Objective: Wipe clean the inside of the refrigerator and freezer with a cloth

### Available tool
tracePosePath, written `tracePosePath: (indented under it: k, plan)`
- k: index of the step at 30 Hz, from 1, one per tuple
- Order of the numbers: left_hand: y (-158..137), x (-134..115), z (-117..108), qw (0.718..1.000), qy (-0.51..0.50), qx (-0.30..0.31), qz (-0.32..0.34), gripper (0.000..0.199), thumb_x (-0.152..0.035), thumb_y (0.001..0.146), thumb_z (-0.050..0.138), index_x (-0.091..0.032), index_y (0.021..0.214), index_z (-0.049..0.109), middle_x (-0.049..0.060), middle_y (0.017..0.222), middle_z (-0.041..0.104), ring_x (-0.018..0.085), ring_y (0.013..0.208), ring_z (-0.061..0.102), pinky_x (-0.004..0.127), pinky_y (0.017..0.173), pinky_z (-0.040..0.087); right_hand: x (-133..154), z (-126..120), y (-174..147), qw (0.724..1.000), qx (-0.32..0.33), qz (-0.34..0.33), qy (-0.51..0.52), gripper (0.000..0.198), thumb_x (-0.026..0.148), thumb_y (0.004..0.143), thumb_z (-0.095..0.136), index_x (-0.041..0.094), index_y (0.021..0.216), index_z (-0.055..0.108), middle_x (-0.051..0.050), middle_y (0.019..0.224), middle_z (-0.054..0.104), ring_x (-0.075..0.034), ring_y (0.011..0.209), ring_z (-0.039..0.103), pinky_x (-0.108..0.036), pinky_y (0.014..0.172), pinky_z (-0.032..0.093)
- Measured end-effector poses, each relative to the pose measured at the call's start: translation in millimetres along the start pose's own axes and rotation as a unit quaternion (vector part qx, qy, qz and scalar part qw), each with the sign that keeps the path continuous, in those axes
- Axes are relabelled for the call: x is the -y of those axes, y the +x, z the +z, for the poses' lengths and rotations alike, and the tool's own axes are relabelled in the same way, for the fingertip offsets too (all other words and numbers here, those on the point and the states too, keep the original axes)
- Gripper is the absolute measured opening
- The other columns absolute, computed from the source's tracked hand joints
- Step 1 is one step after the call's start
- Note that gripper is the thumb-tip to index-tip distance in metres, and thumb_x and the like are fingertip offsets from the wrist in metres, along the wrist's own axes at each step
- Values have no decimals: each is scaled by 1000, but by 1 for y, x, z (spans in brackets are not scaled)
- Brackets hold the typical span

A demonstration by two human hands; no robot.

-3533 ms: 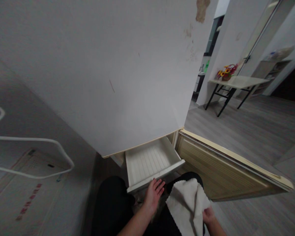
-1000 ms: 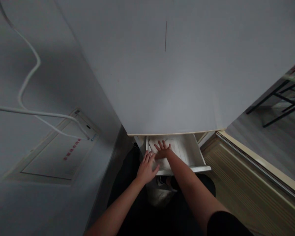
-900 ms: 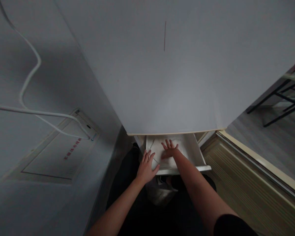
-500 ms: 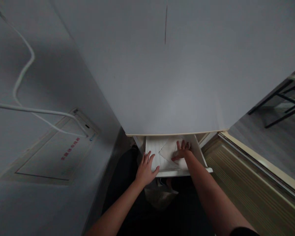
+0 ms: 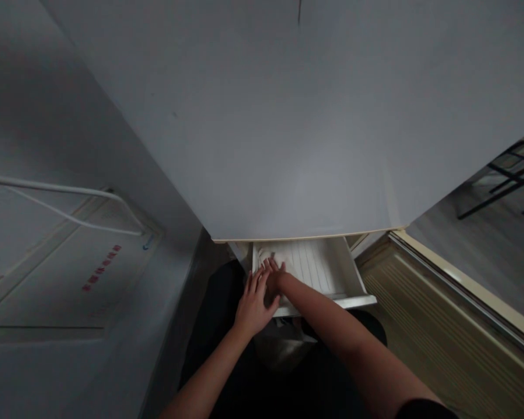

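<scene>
The white drawer (image 5: 327, 273) is standing pulled out beneath the broad grey panel (image 5: 288, 145), whose lower edge is overhanging its back half — only the front strip is lying open from above. The left hand (image 5: 252, 302) is resting flat, fingers spread, at the drawer's front-left corner. The right hand (image 5: 274, 276) is pressing down just inside the left wall, touching the left hand; its grip is open, and the cloth (image 5: 266, 259) under it is barely showing. Half a second ago that hand and the cloth were lying at the drawer's right side — now the ribbed floor there is bare. The slatted door (image 5: 441, 326) is lying open to the right, and dark-clothed knees are crowding the drawer's front.
</scene>
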State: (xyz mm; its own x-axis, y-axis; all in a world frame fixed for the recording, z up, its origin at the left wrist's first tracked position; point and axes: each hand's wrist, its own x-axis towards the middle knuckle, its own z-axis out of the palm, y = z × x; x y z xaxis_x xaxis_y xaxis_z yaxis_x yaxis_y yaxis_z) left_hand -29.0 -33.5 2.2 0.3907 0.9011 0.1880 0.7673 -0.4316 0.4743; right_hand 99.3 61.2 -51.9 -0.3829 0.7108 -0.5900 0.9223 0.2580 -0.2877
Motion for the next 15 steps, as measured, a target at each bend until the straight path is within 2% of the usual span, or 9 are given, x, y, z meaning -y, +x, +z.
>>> tracePosePath:
  k: [2, 4, 6, 8, 10, 11, 13, 15]
  plan:
    - [0, 0, 0, 1000, -5, -3, -6, 69, -40, 93, 58, -23, 154, 32, 13, 159, 39, 37, 153, 26, 57, 120, 37, -39, -6, -20, 999, 42, 19, -26, 135, 53, 64, 86, 39, 163, -3, -6, 164, -29, -43, 150, -28, -84, 105, 3]
    - [0, 0, 0, 1000, -11, -1, -13, 67, -41, 93, 58, -23, 153, 34, 13, 159, 39, 38, 153, 26, 57, 120, 38, -85, -15, -47, 993, 39, 110, -24, 149, 57, 55, 90, 43, 160, -14, -4, 160, -38, -46, 147, -33, -85, 103, 7]
    - [0, 0, 0, 1000, -17, 1, -16, 69, -41, 92, 60, -23, 153, 34, 13, 159, 40, 38, 153, 26, 56, 119, 39, -126, -22, -73, 978, 34, 204, -17, 155, 60, 50, 92, 41, 159, -17, -7, 161, -36, -47, 148, -28, -81, 109, 10]
    - [0, 0, 0, 1000, -18, 1, -18, 69, -41, 91, 60, -22, 152, 35, 13, 159, 40, 38, 153, 26, 56, 120, 38, -152, -24, -91, 964, 46, 262, -22, 162, 54, 48, 95, 32, 160, -18, -15, 163, -31, -46, 152, -21, -70, 119, 9]
    - [0, -1, 0, 1000, -15, 0, -19, 68, -41, 91, 60, -20, 151, 37, 13, 159, 41, 39, 153, 25, 57, 120, 37, -159, -21, -98, 956, 62, 284, -36, 170, 48, 42, 98, 22, 160, -21, -21, 162, -29, -44, 153, -18, -60, 124, 4]
    - [0, -2, 0, 1000, -13, -2, -18, 67, -41, 91, 60, -20, 151, 38, 13, 158, 42, 39, 153, 26, 57, 120, 37, -155, -19, -98, 953, 68, 294, -35, 174, 50, 38, 98, 18, 159, -22, -24, 161, -30, -45, 152, -19, -60, 124, 1]
    - [0, -2, 0, 1000, -11, -7, -14, 67, -41, 91, 60, -20, 150, 39, 14, 157, 44, 39, 152, 27, 58, 120, 37, -136, -15, -92, 941, 82, 329, -15, 178, 59, 35, 96, 15, 159, -23, -27, 159, -31, -50, 151, -18, -66, 120, -3]
    - [0, -3, 0, 1000, -11, -13, -10, 66, -40, 90, 61, -21, 150, 39, 14, 155, 45, 38, 152, 28, 58, 119, 38, -108, -13, -83, 931, 107, 349, 12, 168, 63, 43, 93, 14, 162, -14, -28, 160, -28, -53, 150, -15, -72, 116, -3]
